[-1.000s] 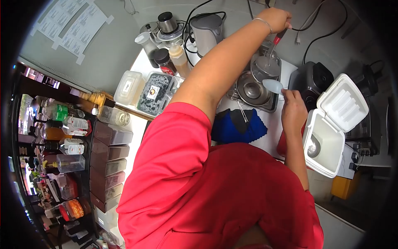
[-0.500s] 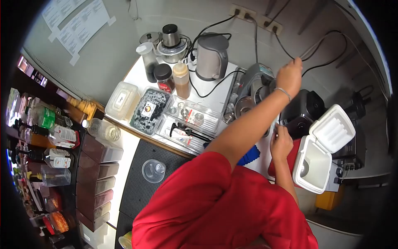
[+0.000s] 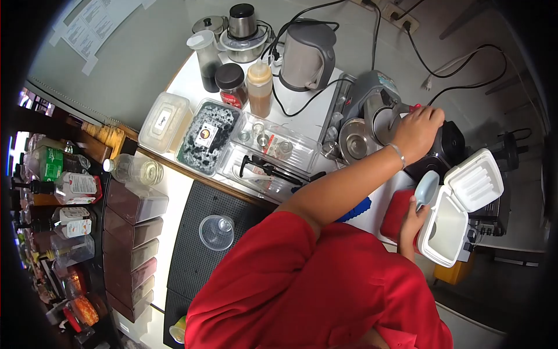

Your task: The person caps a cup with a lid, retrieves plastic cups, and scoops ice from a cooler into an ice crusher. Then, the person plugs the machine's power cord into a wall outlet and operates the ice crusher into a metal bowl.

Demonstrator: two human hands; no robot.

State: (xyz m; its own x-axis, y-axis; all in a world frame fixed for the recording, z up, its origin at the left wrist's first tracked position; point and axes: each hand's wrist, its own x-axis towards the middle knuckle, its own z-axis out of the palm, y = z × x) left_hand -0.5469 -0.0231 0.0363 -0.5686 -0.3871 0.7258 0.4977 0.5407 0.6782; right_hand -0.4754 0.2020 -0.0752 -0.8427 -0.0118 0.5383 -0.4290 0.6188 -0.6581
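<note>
My left hand (image 3: 419,135), with a bracelet on its wrist, is closed at the right of a metal cup (image 3: 382,123). A red-handled utensil (image 3: 414,107) shows just past its fingers; its lower part is hidden. Lower down, my right hand (image 3: 411,227) grips a pale blue scoop (image 3: 428,187), its bowl raised beside the open white-lidded cooler box (image 3: 443,235). A round metal bowl (image 3: 356,141) stands left of the cup, near a grey appliance (image 3: 372,92).
A black appliance (image 3: 450,142) stands behind the cooler. Further left are a grey kettle (image 3: 305,55), a sauce bottle (image 3: 259,93), a brown-lidded jar (image 3: 231,84), a clear organizer (image 3: 273,142) and a plastic cup (image 3: 217,232) on a dark mat. Power cords run along the wall.
My left hand has come down and right from its raised position. My right hand has moved down toward the cooler, the scoop now upright in it. The camera view has shifted.
</note>
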